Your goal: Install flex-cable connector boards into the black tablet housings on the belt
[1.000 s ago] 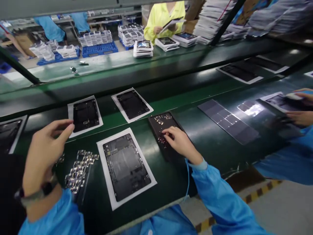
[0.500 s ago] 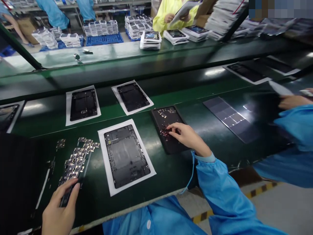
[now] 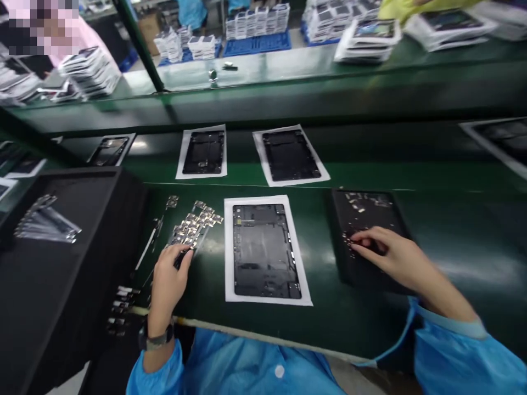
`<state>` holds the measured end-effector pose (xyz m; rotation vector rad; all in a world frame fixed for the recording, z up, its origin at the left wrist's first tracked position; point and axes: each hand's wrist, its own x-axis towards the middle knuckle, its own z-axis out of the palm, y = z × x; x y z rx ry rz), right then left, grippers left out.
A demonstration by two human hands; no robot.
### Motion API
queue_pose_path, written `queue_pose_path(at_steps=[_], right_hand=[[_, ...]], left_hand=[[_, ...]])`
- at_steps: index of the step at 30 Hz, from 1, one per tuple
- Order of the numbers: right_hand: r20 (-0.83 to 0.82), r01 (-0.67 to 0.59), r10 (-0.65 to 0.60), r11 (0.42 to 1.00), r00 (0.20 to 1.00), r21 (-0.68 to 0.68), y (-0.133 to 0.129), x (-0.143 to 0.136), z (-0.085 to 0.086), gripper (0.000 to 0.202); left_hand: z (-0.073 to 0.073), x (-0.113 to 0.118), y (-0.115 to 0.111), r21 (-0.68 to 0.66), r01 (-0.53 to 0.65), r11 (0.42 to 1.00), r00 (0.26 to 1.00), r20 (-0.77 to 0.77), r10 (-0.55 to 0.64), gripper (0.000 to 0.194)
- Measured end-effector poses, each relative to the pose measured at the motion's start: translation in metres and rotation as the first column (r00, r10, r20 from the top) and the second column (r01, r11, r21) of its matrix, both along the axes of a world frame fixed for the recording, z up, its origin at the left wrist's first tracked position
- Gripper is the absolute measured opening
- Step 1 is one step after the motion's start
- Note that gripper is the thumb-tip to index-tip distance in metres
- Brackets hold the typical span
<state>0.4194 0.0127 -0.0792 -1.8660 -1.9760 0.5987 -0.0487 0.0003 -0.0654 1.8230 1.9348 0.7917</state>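
Black housing (image 3: pixel 265 255) of a tablet-like device lies flat on a white sheet (image 3: pixel 229 258) upon the green desk (image 3: pixel 325 329), between the two hands and touched by neither. Small bright pieces line its right edge and a yellow bit sits near its upper left corner, so some fitting appears done; its broad middle shows as a plain dark panel.

The left hand (image 3: pixel 169 274) is at the near end of a cluster of small boards (image 3: pixel 196 224), thumb and forefinger a narrow gap apart around something dark; I cannot tell whether it grips anything. The right hand (image 3: pixel 389 249) reaches over a black tray (image 3: pixel 370 219), fingertips nearly together among tiny parts (image 3: pixel 349 241); whether one is pinched there is too small to tell.

Beyond, two more housings lie on sheets of their own. The left one (image 3: pixel 203 151) has a thin strip up its middle with a metallic piece at its lower end, which the near housing does not show, so I judge the near one less complete. Plenty of loose stock remains: the boards, the tiny parts, and a fan of shiny strips (image 3: pixel 47 222) on the black box (image 3: pixel 45 296) at left
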Motion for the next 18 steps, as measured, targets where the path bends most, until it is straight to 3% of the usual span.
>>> queue_pose_path(at_steps=[5, 8, 12, 18], right_hand=[[-0.018, 0.052, -0.051, 0.995, 0.999, 0.089, -0.001, -0.003, 0.004, 0.043], [-0.096, 0.227, -0.213, 0.959, 0.972, 0.169, -0.005, -0.006, 0.007, 0.037], [-0.235, 0.47, -0.448, 0.881, 0.863, 0.044, -0.009, -0.005, 0.004, 0.039], [-0.308, 0.508, -0.49, 0.861, 0.815, -0.024, -0.012, -0.005, 0.006, 0.041]], left_hand=[[0.001, 0.005, 0.006, -0.02, 0.011, 1.0, 0.996, -0.092, -0.012, 0.02], [-0.001, 0.013, 0.019, -0.015, 0.02, 1.0, 0.991, -0.134, -0.022, 0.017], [-0.008, 0.029, 0.048, 0.018, 0.002, 1.0, 0.984, -0.18, 0.001, 0.019], [-0.018, 0.047, 0.071, -0.002, -0.038, 0.999, 0.965, -0.261, 0.036, 0.014]])
